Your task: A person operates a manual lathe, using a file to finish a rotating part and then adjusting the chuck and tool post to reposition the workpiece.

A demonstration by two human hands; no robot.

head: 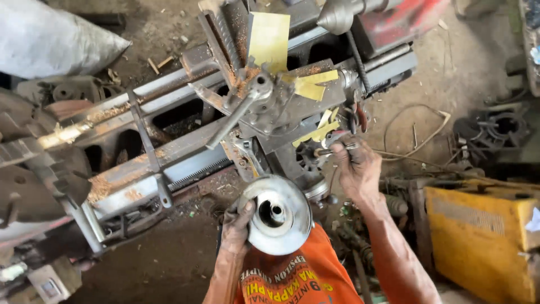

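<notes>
Far left: a grey woven sack (pixel 50 36) is lying on the dirt floor at the top corner; below it the lathe chuck (pixel 34 174) is sitting open and bare, with no workpiece mounted in it.

Left to centre: the lathe bed (pixel 169 135) is running diagonally across the view, carrying rust-coloured swarf along its ways. The tool post (pixel 256 93) is standing on the carriage, its lever handle angling down to the left, with yellow card scraps (pixel 270 39) resting on and beside it.

Centre, low: the left hand (pixel 236 225) is gripping a turned metal pulley (pixel 278 214) by its left rim, thumb lying across the face and fingers wrapping behind. The pulley is being held in the air close to the person's orange shirt (pixel 298 276), in front of the carriage apron and clear of the machine, bore facing the camera.

Centre right: the right hand (pixel 357 166) is closing round the carriage handwheel handle (pixel 334 149); the fingers are curled tight on it.

Right: a loose cable (pixel 419 141) is trailing over the floor, and a yellow machine housing (pixel 478 236) is standing at the lower corner.

Progress, as a judgement: the pulley looks already machined bright and is off the lathe; with the chuck bare, any remounting or further cutting is not yet done.
</notes>
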